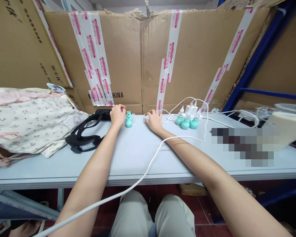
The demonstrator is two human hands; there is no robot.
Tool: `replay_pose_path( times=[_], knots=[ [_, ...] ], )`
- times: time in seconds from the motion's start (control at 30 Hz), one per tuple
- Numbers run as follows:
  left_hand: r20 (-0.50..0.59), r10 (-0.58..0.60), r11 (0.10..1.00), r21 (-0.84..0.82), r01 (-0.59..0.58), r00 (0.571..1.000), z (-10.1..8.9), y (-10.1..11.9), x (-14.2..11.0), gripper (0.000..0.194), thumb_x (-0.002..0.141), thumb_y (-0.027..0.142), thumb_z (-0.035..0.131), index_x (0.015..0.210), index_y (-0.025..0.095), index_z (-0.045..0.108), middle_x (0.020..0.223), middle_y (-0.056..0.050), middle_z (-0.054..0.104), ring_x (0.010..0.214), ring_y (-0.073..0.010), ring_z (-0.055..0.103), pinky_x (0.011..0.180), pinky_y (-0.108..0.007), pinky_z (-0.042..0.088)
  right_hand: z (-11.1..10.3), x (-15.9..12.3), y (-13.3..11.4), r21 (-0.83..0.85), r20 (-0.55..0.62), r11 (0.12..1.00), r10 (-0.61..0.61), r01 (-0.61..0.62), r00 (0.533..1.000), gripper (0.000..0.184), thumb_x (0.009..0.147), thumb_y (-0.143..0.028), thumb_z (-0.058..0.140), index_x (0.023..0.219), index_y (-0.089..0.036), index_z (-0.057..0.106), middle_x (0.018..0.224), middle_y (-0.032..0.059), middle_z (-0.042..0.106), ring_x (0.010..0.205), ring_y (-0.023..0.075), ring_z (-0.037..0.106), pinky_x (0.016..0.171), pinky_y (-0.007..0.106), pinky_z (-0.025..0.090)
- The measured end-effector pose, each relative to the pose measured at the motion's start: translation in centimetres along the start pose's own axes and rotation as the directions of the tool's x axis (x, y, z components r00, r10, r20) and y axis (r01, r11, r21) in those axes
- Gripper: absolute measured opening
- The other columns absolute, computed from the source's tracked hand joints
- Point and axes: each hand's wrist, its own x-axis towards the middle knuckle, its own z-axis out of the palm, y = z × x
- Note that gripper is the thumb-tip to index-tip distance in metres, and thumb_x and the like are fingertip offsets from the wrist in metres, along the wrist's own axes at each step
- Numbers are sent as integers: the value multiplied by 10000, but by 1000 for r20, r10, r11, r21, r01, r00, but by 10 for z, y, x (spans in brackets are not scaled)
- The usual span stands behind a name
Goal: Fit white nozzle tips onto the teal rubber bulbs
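My left hand (117, 115) rests on the table with its fingers loosely bent and apart, holding nothing I can see. Just right of it, several small green rubber bulbs (128, 122) stand in a row with open necks. A clear plastic tip (134, 118) stands beside them. Across a short gap is my right hand (154, 121), its thumb and fingers around a small clear plastic piece (145, 117), partly hidden by the fingers. Farther right stand several green bulb nasal aspirators (185, 122) with clear tips fitted.
A white charger (191, 110) and its cables stand behind the aspirators. One white cable (148, 168) crosses in front of my arms. A black headset (86, 140) and a floral cloth bag (32, 121) lie left. A plastic jug (283, 128) stands right; cardboard (128, 59) walls the back.
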Motion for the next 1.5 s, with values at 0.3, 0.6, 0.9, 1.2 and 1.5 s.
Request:
replay_pose_path(
  times=[0.3,0.6,0.9,1.2,1.5],
  knots=[
    [26,55,997,54,-56,998,3,5,-4,216,832,233,413,838,217,629,979,-70,641,983,-241,535,856,-378,374,6,2,5,44,57,999,23,-25,998,214,861,-321,537,1027,-240,646,1120,103,587,1077,265,440,858,399,264],
    [64,179,982,47,-182,982,3,8,-7,164,833,224,464,903,213,612,1019,-71,634,1009,-246,523,890,-393,361,1,8,5,350,19,927,138,-136,990,129,831,-287,557,854,-202,651,950,58,684,938,209,553,833,351,340],
    [189,372,888,-357,-289,909,13,39,-14,219,746,273,641,944,179,657,856,-37,678,781,-162,594,760,-288,441,-28,17,-1,850,347,359,169,-386,922,192,767,-320,581,856,-166,653,952,62,706,777,131,601,614,223,392],
    [120,310,894,-373,-246,943,13,39,-16,216,681,330,687,828,173,689,843,-48,664,757,-147,575,674,-261,471,-15,15,16,628,208,764,23,-151,978,219,860,-284,521,998,-202,670,1031,54,673,926,156,581,772,275,417],
    [385,289,885,-456,-91,876,30,34,-22,218,657,275,649,829,142,655,805,-65,707,707,-174,651,627,-282,517,-1,6,24,-8,185,998,56,-55,981,211,850,-294,565,977,-218,715,1058,110,653,1020,257,532,824,365,365]
  ],
)
